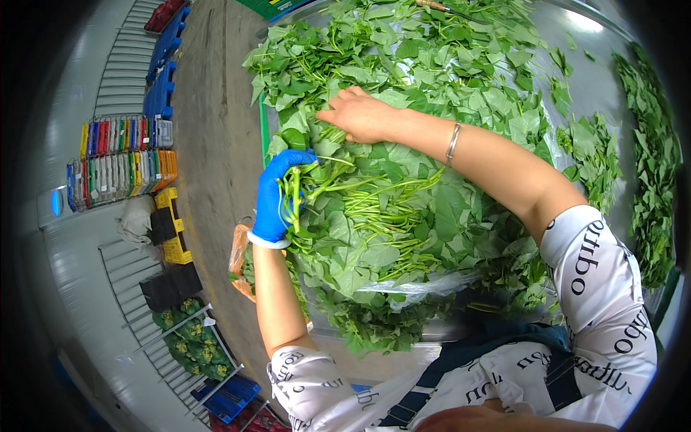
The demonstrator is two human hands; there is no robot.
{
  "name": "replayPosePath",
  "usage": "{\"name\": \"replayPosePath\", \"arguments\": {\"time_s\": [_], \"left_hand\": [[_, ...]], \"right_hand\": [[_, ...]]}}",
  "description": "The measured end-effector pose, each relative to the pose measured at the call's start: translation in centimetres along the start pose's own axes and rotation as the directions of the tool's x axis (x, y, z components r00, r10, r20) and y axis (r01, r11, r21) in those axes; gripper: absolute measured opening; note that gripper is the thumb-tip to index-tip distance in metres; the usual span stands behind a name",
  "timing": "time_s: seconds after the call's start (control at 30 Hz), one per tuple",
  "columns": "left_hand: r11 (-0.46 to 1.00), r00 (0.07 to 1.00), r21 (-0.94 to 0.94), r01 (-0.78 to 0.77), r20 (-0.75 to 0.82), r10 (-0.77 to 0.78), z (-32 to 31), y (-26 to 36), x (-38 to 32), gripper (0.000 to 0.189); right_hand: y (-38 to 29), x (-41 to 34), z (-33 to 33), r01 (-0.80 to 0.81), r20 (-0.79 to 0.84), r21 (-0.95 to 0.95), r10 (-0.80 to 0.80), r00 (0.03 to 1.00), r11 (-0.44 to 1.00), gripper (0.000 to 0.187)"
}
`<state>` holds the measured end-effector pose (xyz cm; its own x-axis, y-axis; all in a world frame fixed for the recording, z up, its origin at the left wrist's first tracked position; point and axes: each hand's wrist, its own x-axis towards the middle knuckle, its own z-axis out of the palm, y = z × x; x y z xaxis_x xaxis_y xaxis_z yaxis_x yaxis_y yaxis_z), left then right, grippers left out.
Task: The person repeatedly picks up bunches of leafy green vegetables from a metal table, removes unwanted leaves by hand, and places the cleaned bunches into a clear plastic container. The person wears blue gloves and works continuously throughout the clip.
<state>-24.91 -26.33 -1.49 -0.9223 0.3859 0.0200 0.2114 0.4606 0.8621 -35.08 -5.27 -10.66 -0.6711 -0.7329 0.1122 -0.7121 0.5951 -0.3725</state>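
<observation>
My left hand point(272, 194), in a blue glove with a white cuff, grips a small bunch of leafy green stems point(295, 200) with cut ends showing. My right hand point(359, 116) is bare, with a metal bangle on the forearm. It reaches palm down into the greens above the left hand, its fingertips among leaves and stems; whether it grips any is hidden. Beneath both hands spreads a large heap of leafy greens point(448, 210), its pale stems bundled in the middle. Clear plastic sheeting point(421, 286) shows under the heap's near edge.
A wooden-handled blade point(432, 5) lies on the greens at the far side. More greens point(648, 162) line the right of the metal table point(586, 81). An orange bag-lined crate point(240, 264) stands below left. Stacked colourful crates point(121, 173) and blue pallets point(162, 92) line the wall.
</observation>
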Motion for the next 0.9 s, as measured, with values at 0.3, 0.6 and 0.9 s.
{"name": "replayPosePath", "arguments": {"time_s": [0.3, 0.6, 0.9], "left_hand": [[0.968, 0.969, -0.234, 0.09, -0.202, -0.139, -0.2, 0.4, -1.4, 0.022], [0.948, 0.884, -0.013, -0.318, -0.366, 0.291, -5.5, 7.4, -2.6, 0.015], [0.737, 0.775, -0.526, -0.424, -0.632, -0.006, -13.5, 10.5, -11.3, 0.041]], "right_hand": [[-1.1, 1.2, -1.1, 0.142, -0.171, 0.106, -0.122, 0.978, 0.984, 0.02], [-2.7, -2.2, -11.0, 0.021, -0.431, 0.083, 0.017, 0.902, 0.996, 0.023], [-0.1, -9.2, -16.7, -0.228, -0.353, 0.678, 0.582, 0.732, 0.699, 0.032]]}}
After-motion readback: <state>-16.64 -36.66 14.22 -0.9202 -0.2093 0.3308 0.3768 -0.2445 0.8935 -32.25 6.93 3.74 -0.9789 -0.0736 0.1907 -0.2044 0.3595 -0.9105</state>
